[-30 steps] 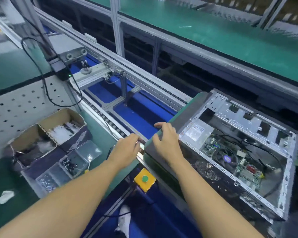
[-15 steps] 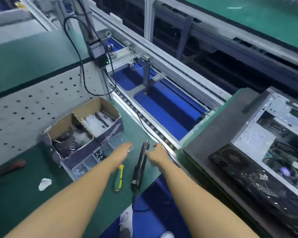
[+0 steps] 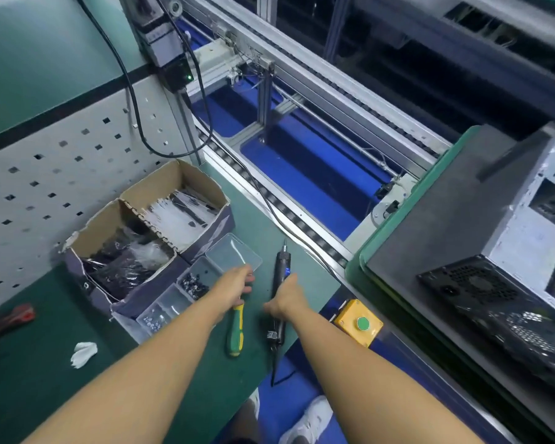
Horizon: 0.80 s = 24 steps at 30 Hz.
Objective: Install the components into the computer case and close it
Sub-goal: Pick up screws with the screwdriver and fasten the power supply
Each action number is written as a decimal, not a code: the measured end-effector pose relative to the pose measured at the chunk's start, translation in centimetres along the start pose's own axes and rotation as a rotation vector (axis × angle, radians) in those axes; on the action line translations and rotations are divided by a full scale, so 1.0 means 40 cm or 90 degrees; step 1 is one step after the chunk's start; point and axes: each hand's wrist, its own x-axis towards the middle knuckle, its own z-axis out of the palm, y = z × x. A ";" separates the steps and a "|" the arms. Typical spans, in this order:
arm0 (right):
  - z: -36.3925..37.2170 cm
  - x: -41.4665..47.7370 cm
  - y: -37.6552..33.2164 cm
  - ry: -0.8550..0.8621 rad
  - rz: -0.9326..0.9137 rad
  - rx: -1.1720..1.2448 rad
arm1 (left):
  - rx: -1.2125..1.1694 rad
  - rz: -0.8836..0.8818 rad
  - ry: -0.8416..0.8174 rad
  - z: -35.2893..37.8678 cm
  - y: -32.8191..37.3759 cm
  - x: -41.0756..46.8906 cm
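Observation:
The open computer case [image 3: 523,238] lies on its side on a green pallet [image 3: 407,200] at the right, away from both hands. A black electric screwdriver [image 3: 281,267] lies on the green mat, tip pointing away from me. My right hand [image 3: 285,301] is over its middle, thumb on the left side and fingers on the right, gripping it. My left hand [image 3: 236,283] hovers beside it with loosely curled fingers and nothing in it. It sits at the corner of a clear compartment box [image 3: 170,302] with screws, above a green-and-yellow screwdriver [image 3: 235,331].
A cardboard box [image 3: 161,187] of bagged parts stands behind the clear box against a perforated panel. A yellow button box [image 3: 359,322] sits at the mat's right edge. The roller conveyor [image 3: 302,174] runs diagonally behind. A red-handled tool [image 3: 10,318] lies far left.
Both hands left the computer case and moved left to the mat. My right hand came onto the electric screwdriver; my left hand reached the clear screw box. The view swung left.

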 end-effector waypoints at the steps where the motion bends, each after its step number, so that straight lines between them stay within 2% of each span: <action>1: -0.010 0.000 0.001 -0.013 0.000 0.026 | 0.005 0.003 -0.002 0.002 0.002 -0.001; 5: -0.056 -0.014 0.028 -0.057 -0.022 0.203 | 0.007 0.008 -0.004 0.019 0.013 -0.006; 10: -0.141 -0.071 0.092 -0.125 -0.093 0.344 | 0.011 0.050 -0.032 0.083 0.055 -0.037; 17: -0.326 -0.169 0.193 -0.076 -0.273 0.564 | -0.044 0.232 -0.228 0.231 0.208 -0.139; 21: -0.488 -0.262 0.254 -0.077 -0.393 0.692 | -0.196 0.254 -0.385 0.379 0.309 -0.207; 24: -0.599 -0.340 0.317 -0.043 -0.478 0.721 | -0.239 0.275 -0.474 0.507 0.360 -0.254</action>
